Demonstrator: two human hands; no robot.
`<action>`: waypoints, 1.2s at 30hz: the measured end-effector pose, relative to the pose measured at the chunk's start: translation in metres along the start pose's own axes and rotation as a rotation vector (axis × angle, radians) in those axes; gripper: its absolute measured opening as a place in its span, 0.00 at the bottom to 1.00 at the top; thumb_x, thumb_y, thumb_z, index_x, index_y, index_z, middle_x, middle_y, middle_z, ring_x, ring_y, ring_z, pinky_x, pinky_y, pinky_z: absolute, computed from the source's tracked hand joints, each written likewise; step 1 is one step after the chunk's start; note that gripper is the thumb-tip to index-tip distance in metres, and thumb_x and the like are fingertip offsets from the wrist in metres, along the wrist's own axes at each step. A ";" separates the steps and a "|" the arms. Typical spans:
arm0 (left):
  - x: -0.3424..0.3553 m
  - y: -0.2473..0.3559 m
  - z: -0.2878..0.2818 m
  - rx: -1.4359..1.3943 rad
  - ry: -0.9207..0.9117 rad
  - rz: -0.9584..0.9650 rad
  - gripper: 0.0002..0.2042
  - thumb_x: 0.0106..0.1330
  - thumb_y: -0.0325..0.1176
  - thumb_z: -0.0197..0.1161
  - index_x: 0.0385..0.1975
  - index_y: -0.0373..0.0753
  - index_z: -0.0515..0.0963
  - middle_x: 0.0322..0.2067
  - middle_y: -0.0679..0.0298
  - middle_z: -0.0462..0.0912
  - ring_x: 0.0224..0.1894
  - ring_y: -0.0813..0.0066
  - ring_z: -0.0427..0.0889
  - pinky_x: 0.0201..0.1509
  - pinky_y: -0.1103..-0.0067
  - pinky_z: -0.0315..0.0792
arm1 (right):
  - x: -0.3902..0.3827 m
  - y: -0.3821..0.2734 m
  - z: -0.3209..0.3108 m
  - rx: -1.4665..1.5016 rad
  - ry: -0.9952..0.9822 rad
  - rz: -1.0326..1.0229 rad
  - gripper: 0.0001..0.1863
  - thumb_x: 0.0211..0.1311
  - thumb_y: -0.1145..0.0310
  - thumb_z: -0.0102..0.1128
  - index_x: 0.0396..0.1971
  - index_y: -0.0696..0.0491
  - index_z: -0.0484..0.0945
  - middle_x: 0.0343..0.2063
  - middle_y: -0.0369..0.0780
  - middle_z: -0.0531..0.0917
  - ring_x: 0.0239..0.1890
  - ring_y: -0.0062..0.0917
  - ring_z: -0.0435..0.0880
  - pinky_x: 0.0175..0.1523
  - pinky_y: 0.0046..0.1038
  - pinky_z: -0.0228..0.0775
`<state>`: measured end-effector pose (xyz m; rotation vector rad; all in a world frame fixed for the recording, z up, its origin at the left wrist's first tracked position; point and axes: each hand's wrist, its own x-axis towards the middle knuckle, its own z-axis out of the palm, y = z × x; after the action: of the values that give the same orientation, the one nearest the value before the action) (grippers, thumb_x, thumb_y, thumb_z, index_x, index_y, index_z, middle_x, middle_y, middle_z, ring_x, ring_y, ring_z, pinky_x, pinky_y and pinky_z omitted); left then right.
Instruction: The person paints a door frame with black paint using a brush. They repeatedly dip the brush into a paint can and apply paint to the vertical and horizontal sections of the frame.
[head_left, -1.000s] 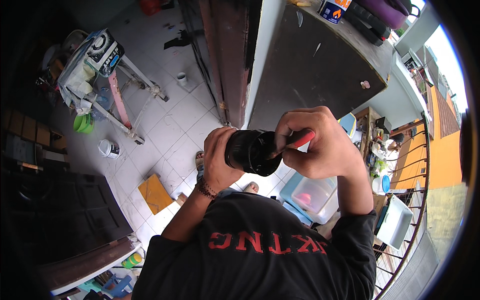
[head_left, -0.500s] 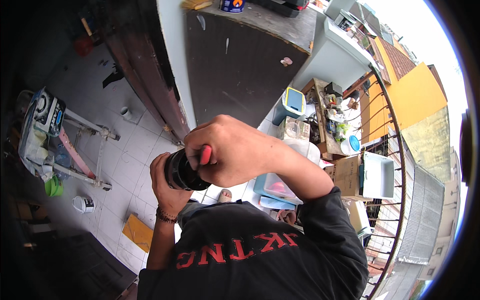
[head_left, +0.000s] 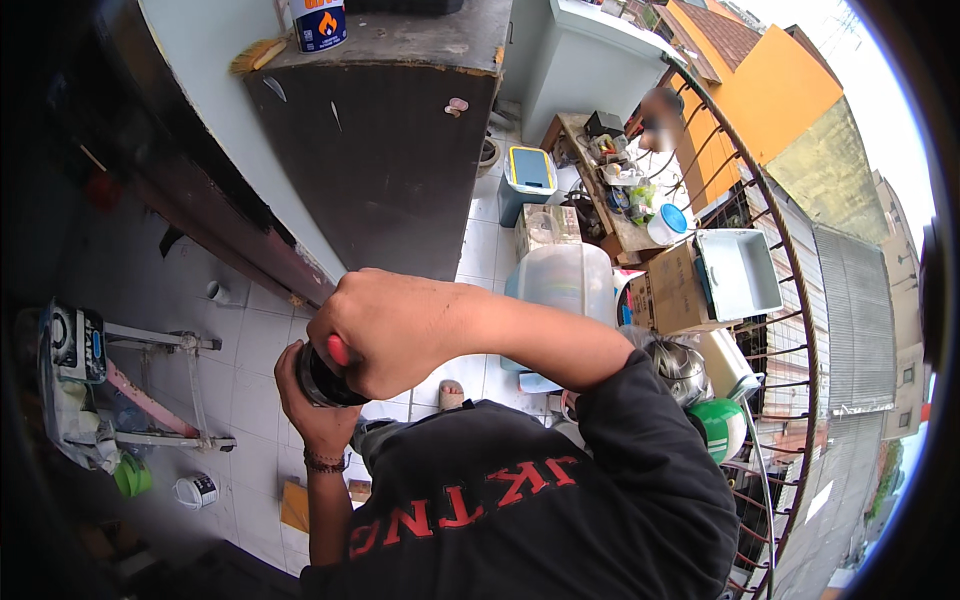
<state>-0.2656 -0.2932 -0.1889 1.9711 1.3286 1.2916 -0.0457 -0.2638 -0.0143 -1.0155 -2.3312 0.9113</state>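
A black cylindrical container (head_left: 325,385) is held low and to the left of centre, above the tiled floor, its opening mostly hidden by my fingers. My left hand (head_left: 300,410) wraps round its side, a bead bracelet on the wrist. My right hand (head_left: 395,330) is closed over the top of it, gripping a red-handled tool (head_left: 338,350) whose lower part is hidden inside or behind the container. Just beyond my hands stand a dark door frame and a tall dark cabinet (head_left: 370,170) with a can (head_left: 318,30) and a brush (head_left: 258,55) on top.
Plastic bins (head_left: 560,285), a cardboard box (head_left: 668,290), a cluttered low table (head_left: 585,160) and a white tray (head_left: 735,275) line the right side by a curved railing (head_left: 800,300). A paint-marked metal stand (head_left: 190,435) and small buckets (head_left: 195,492) are at the left.
My view has swung rightward, revealing more of the balcony. Both hands, with the container and red-handled tool, sit lower and further left in the picture; my right forearm now stretches more horizontally across it.
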 end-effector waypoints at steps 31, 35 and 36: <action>0.001 0.008 -0.010 0.116 0.113 0.125 0.40 0.42 0.34 0.80 0.58 0.32 0.70 0.55 0.50 0.76 0.59 0.48 0.76 0.63 0.61 0.70 | 0.006 0.001 0.003 0.073 0.210 -0.076 0.15 0.48 0.72 0.74 0.32 0.57 0.77 0.23 0.44 0.82 0.27 0.40 0.84 0.34 0.34 0.76; -0.003 0.005 -0.010 0.117 0.122 0.087 0.39 0.41 0.33 0.80 0.57 0.33 0.71 0.55 0.52 0.76 0.59 0.48 0.74 0.64 0.59 0.69 | 0.009 0.002 0.021 0.032 0.248 -0.057 0.17 0.52 0.66 0.79 0.31 0.57 0.76 0.21 0.40 0.81 0.25 0.35 0.85 0.32 0.30 0.75; -0.003 0.005 -0.010 0.120 0.128 0.081 0.38 0.42 0.32 0.80 0.57 0.33 0.71 0.55 0.52 0.76 0.59 0.48 0.75 0.64 0.59 0.69 | 0.010 0.003 0.024 0.014 0.250 -0.053 0.18 0.53 0.65 0.79 0.31 0.57 0.76 0.21 0.41 0.81 0.25 0.35 0.85 0.32 0.31 0.75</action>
<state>-0.2723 -0.2997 -0.1822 2.0724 1.4305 1.4278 -0.0649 -0.2643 -0.0317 -0.9959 -2.1295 0.7338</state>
